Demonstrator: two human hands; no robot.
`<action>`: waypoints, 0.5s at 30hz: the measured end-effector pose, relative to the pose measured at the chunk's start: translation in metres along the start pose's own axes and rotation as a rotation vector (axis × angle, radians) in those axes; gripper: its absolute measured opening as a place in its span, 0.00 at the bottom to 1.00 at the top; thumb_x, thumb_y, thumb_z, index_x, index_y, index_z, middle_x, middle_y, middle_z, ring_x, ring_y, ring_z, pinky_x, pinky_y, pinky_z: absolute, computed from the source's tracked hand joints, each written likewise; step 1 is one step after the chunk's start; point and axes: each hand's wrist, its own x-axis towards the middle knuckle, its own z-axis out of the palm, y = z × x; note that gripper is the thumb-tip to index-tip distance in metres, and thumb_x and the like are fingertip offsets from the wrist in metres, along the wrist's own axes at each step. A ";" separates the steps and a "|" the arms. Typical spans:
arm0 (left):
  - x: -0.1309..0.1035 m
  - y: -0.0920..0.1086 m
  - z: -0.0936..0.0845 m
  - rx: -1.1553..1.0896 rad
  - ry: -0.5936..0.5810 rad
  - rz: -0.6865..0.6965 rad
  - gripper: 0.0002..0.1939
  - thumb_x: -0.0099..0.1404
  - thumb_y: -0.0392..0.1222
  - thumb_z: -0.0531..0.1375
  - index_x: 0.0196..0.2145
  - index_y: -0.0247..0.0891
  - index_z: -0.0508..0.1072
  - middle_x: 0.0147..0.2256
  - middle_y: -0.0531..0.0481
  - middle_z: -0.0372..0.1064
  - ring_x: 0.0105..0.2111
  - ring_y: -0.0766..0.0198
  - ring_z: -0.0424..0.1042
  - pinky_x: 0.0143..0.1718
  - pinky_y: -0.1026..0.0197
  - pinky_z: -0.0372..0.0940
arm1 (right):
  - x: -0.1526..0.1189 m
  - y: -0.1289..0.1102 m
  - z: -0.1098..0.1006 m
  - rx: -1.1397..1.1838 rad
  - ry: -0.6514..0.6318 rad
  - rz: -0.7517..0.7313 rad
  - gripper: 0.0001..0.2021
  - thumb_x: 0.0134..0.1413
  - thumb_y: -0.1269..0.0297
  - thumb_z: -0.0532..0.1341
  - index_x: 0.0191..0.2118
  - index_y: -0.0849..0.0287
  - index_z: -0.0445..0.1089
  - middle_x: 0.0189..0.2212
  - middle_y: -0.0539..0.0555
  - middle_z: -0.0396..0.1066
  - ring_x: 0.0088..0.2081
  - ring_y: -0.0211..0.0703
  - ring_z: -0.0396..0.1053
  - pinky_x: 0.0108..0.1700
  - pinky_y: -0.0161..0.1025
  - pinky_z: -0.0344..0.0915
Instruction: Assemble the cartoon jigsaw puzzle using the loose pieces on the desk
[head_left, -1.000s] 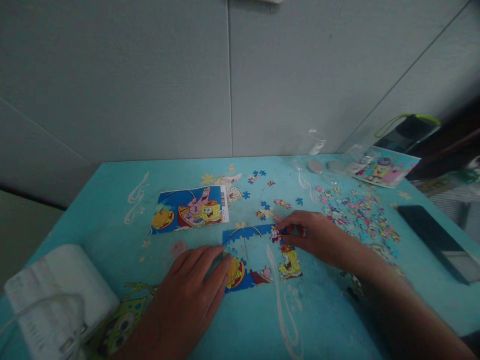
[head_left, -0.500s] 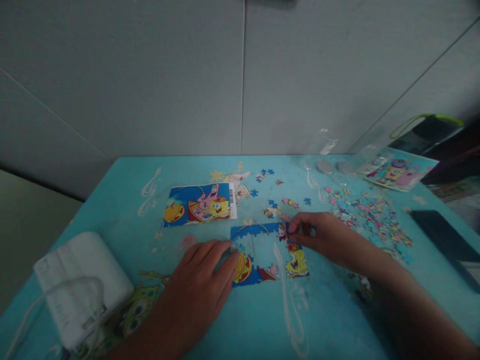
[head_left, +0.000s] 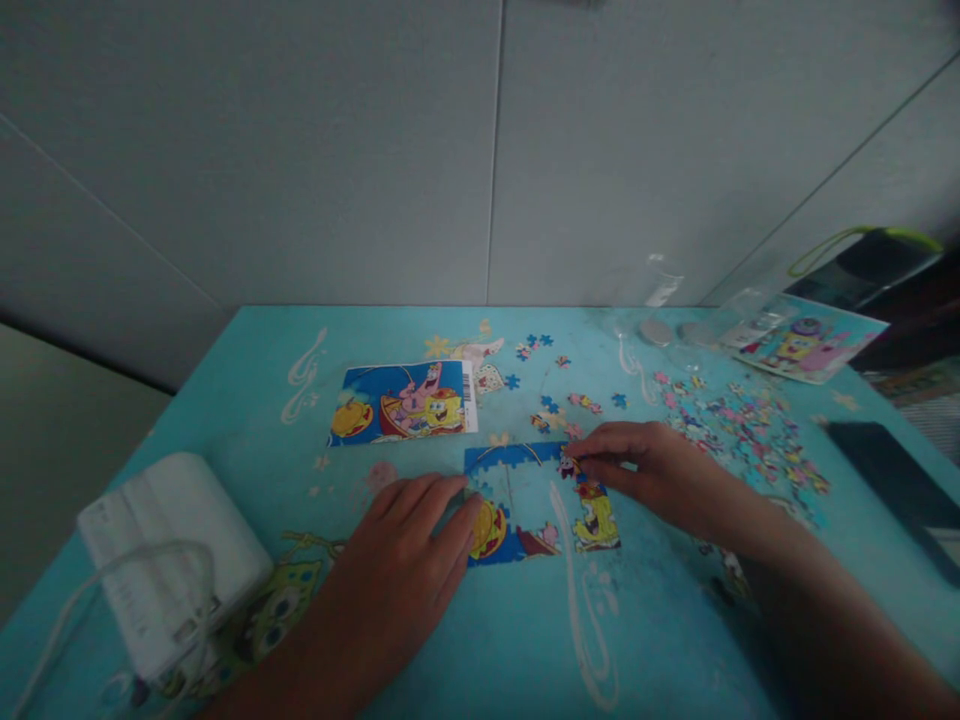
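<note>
A partly assembled jigsaw puzzle [head_left: 510,542] lies on the table, its blue border pieces joined around an open middle, with a burger at left and a yellow cartoon face at right. My left hand [head_left: 420,530] rests at its left edge, fingers spread and touching the pieces. At the upper right corner, my right hand [head_left: 637,460] pinches a puzzle piece [head_left: 568,464] with thumb and forefinger; the fingertips partly hide it. Behind lies the printed reference picture [head_left: 405,402] of the same scene. Several loose blue and pink pieces [head_left: 551,405] are just beyond the puzzle.
A larger heap of mixed pieces [head_left: 757,430] spreads at right, beside a dark phone-like slab [head_left: 885,485]. Clear plastic tubes [head_left: 660,285] and another cartoon picture [head_left: 810,345] stand farther back. A white charger box [head_left: 172,560] with a cable sits at left. A wall closes the far side.
My right hand's fingers have shifted slightly at the upper right corner of the puzzle. My left hand stays in place. The view has moved a little.
</note>
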 end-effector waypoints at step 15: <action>0.002 0.003 -0.002 -0.009 0.027 -0.013 0.15 0.72 0.34 0.53 0.52 0.40 0.74 0.51 0.42 0.71 0.49 0.49 0.70 0.56 0.34 0.63 | -0.002 -0.022 0.040 0.035 -0.073 -0.114 0.07 0.66 0.65 0.62 0.40 0.54 0.79 0.36 0.50 0.79 0.36 0.39 0.75 0.40 0.36 0.69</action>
